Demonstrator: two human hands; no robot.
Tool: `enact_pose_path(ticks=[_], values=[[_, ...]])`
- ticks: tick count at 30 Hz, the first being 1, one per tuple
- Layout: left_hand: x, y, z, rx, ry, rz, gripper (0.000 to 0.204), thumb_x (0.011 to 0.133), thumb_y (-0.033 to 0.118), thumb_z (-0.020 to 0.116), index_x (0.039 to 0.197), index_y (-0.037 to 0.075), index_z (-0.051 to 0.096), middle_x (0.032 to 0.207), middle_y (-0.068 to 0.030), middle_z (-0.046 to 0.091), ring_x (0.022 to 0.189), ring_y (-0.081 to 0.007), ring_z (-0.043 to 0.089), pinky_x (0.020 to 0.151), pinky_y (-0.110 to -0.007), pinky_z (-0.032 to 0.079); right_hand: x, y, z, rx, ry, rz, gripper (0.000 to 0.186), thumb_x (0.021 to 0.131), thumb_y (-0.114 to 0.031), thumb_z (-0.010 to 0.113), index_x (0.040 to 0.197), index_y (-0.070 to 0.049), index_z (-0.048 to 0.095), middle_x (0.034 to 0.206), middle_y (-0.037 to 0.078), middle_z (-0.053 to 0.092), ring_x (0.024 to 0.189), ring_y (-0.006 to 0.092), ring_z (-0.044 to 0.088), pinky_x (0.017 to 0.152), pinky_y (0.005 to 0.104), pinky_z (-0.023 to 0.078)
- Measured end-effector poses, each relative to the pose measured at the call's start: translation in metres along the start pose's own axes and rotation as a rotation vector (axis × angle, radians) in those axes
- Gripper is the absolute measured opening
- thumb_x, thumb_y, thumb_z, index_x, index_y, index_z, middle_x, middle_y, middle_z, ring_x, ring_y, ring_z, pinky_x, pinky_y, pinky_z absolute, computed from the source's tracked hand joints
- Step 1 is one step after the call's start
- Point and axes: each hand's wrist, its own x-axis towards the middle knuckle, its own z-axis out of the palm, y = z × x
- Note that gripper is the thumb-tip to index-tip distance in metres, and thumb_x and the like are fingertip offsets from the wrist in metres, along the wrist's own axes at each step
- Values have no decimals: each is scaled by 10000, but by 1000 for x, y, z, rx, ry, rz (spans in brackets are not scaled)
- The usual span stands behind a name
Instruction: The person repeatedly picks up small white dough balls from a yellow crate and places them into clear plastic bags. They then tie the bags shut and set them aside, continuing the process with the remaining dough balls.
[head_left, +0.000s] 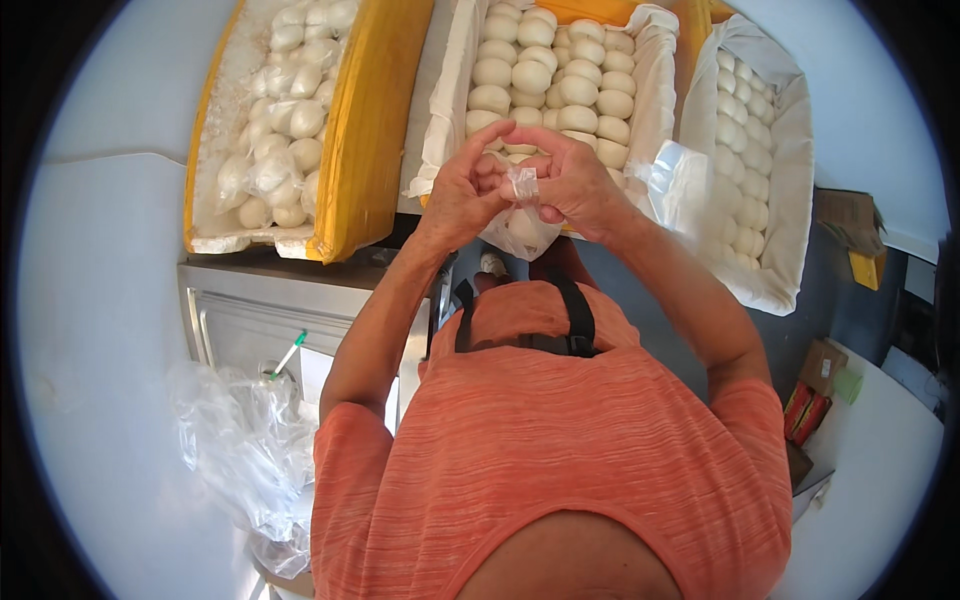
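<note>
Plastic bag (522, 215): hanging by its bunched neck at the near edge of the middle box (590, 10), a pale round bun (524, 234) apparently weighing it down.
Left hand (462, 200): pinching narrowly at the neck with curled fingers, likely steadying the gathered film.
Right hand (585, 190): closing thumb and fingers narrowly on the neck's other side; from afar, I am judging that both are working opposed so the film is not slipping loose.
Stacked buns (580, 90): resting unwrapped in the middle box on white cloth (655, 75), which I am guessing is preventing sticking.
Left box (372, 120): holding bagged buns (275, 165), perhaps separating wrapped from loose.
Right box (785, 245): carrying more loose buns, also cloth-lined.
Spare bags (240, 450): lying piled at lower left, probably for easy reach.
</note>
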Motion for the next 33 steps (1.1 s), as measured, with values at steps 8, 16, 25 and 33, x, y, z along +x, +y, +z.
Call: enact_pose_path(ticks=[8, 16, 25, 33], values=[[-23, -14, -41, -444, 227, -168, 342, 828, 128, 599, 1130, -15, 526, 724, 29, 502, 679, -76, 497, 733, -228, 424, -3, 43, -45, -70, 200, -85, 221, 780, -51, 638, 973, 12, 551, 728, 40, 590, 609, 67, 491, 560, 204, 389], [-33, -3, -32, -414, 138, -176, 589, 864, 36, 517, 1417, 40, 316, 900, -75, 641, 815, -125, 594, 777, -244, 466, 12, 42, -19, 275, -188, 98, 478, 817, 12, 503, 1291, 22, 440, 1023, 165, 642, 674, 128, 570, 632, 250, 483], [-87, -31, -21, -143, 86, -275, 745, 825, 16, 625, 1457, 60, 232, 989, -75, 654, 848, -86, 610, 734, -223, 466, -9, 80, 21, 406, -189, 363, 603, 820, -37, 653, 1354, -38, 374, 1053, 132, 627, 769, 135, 609, 637, 215, 487], [-128, -11, -48, -343, 493, -176, 421, 769, 24, 653, 1159, 8, 495, 688, 37, 500, 596, -47, 448, 533, -196, 364, 3, 97, 29, 193, -109, 175, 355, 811, -33, 661, 1126, -8, 499, 917, 62, 631, 813, 99, 592, 662, 206, 464]])
